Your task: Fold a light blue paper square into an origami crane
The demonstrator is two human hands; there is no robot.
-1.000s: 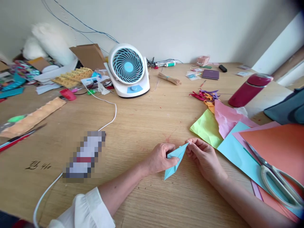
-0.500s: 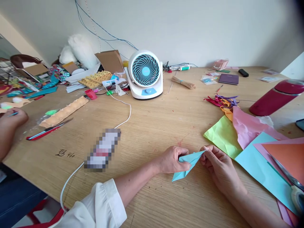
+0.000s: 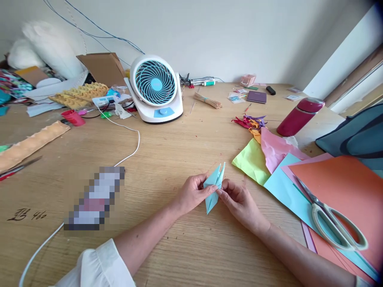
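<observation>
A light-blue folded paper (image 3: 213, 180) is held up just above the table between both hands, with two narrow points standing at its top and one point hanging below. My left hand (image 3: 191, 194) pinches it from the left, thumb across its front. From the other side, my right hand (image 3: 239, 203) grips its right edge with thumb and fingers, the two thumbs nearly touching. The fingers behind the paper are partly hidden. Right of my hands lie a crumpled yellow-green sheet (image 3: 253, 162) and a pink sheet (image 3: 272, 147).
Scissors (image 3: 335, 223) lie on orange paper (image 3: 344, 187) at right. A magenta bottle (image 3: 299, 117) stands behind, near a grey-blue bag (image 3: 356, 133). A white fan (image 3: 158, 89) sits at the back. A blurred-out phone (image 3: 95, 199) with a white cable (image 3: 38, 249) is at left.
The view has turned right. My right hand has moved from the paper's tip to its side, and the paper is now upright, its two points showing. The co-worker's hand is out of view.
</observation>
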